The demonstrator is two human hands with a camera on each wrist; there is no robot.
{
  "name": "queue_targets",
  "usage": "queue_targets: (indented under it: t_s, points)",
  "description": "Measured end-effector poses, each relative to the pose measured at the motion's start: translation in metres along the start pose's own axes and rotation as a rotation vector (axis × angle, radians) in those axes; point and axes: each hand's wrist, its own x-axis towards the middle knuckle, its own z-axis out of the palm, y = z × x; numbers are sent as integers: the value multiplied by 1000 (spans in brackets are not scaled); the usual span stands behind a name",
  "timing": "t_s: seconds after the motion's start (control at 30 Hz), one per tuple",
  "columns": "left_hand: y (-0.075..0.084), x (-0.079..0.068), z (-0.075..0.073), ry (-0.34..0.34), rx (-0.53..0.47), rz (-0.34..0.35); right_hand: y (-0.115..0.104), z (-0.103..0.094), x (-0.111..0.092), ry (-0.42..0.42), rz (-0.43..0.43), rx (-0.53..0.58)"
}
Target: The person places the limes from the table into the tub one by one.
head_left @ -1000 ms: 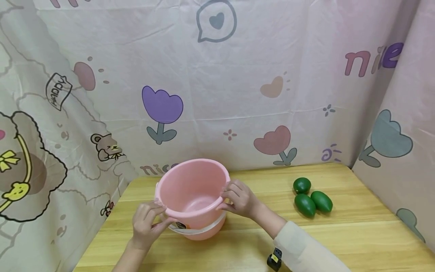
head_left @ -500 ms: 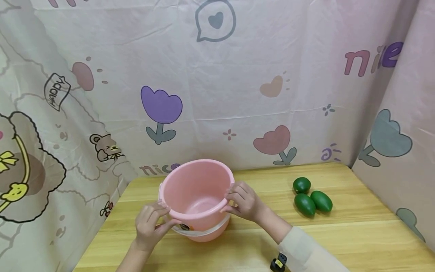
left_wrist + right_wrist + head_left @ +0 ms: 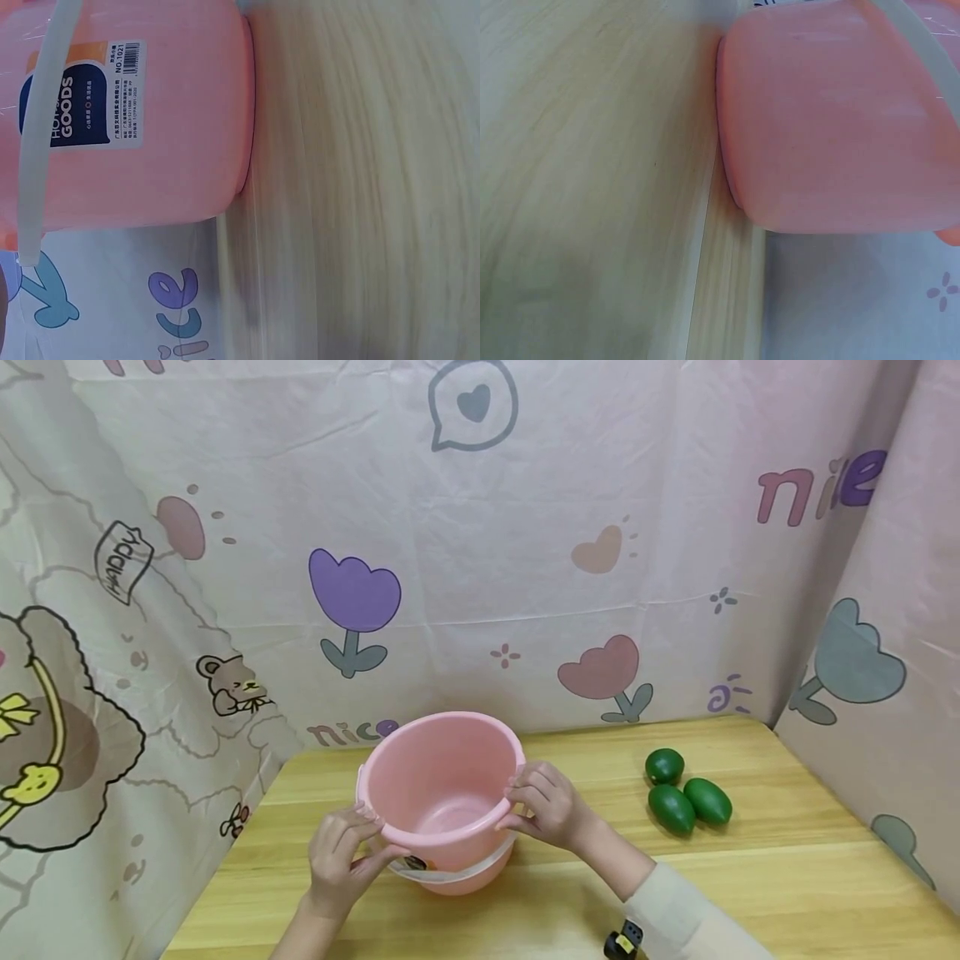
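Note:
A pink plastic bucket (image 3: 457, 860) stands on the table between my hands, its open mouth facing up and nothing visible inside. My left hand (image 3: 335, 858) pinches the rim at the near left, fingers over the edge and thumb below it. On the right side of the rim, my right hand (image 3: 549, 806) grips in the same way. A white handle (image 3: 41, 127) hangs down across the bucket's front, over a printed label (image 3: 90, 97) in the left wrist view. In the right wrist view the bucket's plain side (image 3: 840, 127) shows, with its base at the wooden tabletop.
Three dark green oval fruits, avocado-like (image 3: 671, 808), lie together on the right of the wooden table (image 3: 795, 860). A black strap device (image 3: 623, 941) is by the right sleeve. Printed cloth (image 3: 480, 543) hangs behind and at both sides.
Both hands and the bucket have shifted a little to the right across the table. The green fruits stay in place.

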Motion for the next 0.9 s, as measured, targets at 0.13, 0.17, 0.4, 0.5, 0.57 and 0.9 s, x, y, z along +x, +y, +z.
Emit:
queue_targets:
  t_s: [0.13, 0.17, 0.4, 0.5, 0.57, 0.9]
  points:
    - [2, 0, 2, 1, -6, 2, -1, -4, 0, -2, 5, -1]
    - [3, 0, 2, 1, -7, 3, -1, -5, -1, -2, 6, -2]
    - [9, 3, 6, 0, 0, 11, -1, -12, -2, -17, 18, 5]
    - [12, 4, 8, 1, -1, 10, -2, -16, -3, -20, 27, -2]
    - [13, 5, 9, 2, 0, 10, -3, -17, -4, -20, 32, -5]
    - [19, 10, 13, 14, -50, 15, -4, -26, -3, -2, 36, 3]
